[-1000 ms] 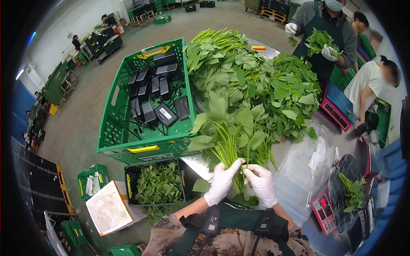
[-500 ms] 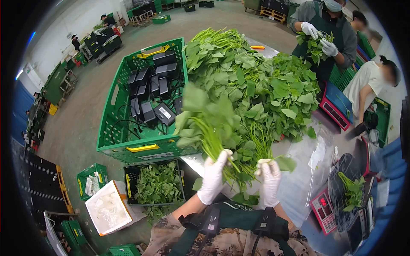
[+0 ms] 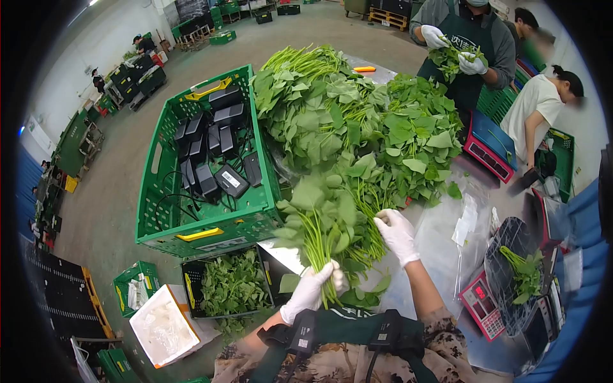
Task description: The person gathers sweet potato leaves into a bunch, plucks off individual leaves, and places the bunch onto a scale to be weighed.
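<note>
My left hand (image 3: 308,295), in a white glove, is closed round the lower stems of a bunch of leafy greens (image 3: 317,236), held upright with the leaves away from me. The top leaves are blurred by motion. My right hand (image 3: 398,237), also gloved, is at the near right edge of the big pile of leafy greens (image 3: 345,121), beside loose stems. Its fingers are bent and slightly apart, and nothing shows in them. Below the bunch, a few loose leaves (image 3: 367,298) lie near my apron.
A green crate (image 3: 204,236) of black power adapters stands left of the pile. Below it are a dark crate of greens (image 3: 233,284) and a white foam box (image 3: 165,325). Red scales (image 3: 483,306) stand at right. Across the table, a gloved co-worker holds greens (image 3: 454,59).
My left hand has drawn the bunch down and nearer to me. My right hand has moved up to the pile, and the leaf it pinched is no longer in it.
</note>
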Available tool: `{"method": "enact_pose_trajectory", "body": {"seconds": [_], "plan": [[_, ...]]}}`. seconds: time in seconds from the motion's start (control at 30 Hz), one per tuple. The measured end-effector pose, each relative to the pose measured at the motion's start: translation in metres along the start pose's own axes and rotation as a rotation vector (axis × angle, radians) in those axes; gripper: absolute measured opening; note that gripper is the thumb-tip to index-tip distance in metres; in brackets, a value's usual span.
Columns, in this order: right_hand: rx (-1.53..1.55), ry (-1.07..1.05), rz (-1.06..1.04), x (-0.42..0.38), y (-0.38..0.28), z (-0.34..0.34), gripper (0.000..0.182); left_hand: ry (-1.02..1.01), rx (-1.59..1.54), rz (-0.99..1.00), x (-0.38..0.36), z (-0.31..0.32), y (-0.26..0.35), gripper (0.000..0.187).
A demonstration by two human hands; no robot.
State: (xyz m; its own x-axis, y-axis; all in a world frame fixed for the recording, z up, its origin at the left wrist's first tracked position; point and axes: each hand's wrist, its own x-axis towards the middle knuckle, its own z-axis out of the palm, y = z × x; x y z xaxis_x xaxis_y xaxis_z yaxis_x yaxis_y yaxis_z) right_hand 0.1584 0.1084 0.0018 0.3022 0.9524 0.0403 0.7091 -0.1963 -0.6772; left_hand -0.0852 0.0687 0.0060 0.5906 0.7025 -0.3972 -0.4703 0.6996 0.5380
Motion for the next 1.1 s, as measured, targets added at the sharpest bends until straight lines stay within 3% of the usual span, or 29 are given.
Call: {"method": "enact_pose_trajectory", "body": {"seconds": [0.07,0.2,0.37,0.53,0.67,0.8,0.93,1.0,1.1], "plan": [[-0.117,-0.015,-0.063,0.012,0.003,0.014,0.018,-0.022,0.016,-0.015,-0.004,-0.003,-0.005,0.023],[-0.074,-0.03,-0.09,0.02,0.01,0.021,0.015,-0.138,0.025,-0.075,-0.013,-0.005,-0.002,0.04],[0.748,-0.084,0.128,0.024,0.014,-0.003,0.013,-0.188,-0.051,-0.166,-0.019,-0.004,0.003,0.038],[0.97,-0.036,0.121,0.022,0.014,-0.039,0.013,-0.398,-0.199,-0.22,-0.016,-0.008,0.008,0.034],[1.125,-0.045,0.099,0.018,0.011,-0.047,0.014,-0.314,-0.026,-0.202,-0.018,-0.004,0.013,0.021],[1.381,-0.112,0.065,0.008,-0.002,-0.053,0.013,-0.172,0.061,-0.052,-0.015,0.01,0.018,0.014],[1.772,-0.291,0.093,-0.003,-0.017,-0.052,0.014,-0.084,0.131,0.18,-0.003,0.021,0.022,0.011],[2.012,-0.463,0.05,-0.007,-0.022,-0.046,0.017,-0.035,0.106,0.195,-0.002,0.034,0.028,0.011],[2.12,-0.553,0.121,-0.014,-0.027,-0.039,0.018,-0.016,0.119,0.225,0.004,0.042,0.03,0.012]]}}
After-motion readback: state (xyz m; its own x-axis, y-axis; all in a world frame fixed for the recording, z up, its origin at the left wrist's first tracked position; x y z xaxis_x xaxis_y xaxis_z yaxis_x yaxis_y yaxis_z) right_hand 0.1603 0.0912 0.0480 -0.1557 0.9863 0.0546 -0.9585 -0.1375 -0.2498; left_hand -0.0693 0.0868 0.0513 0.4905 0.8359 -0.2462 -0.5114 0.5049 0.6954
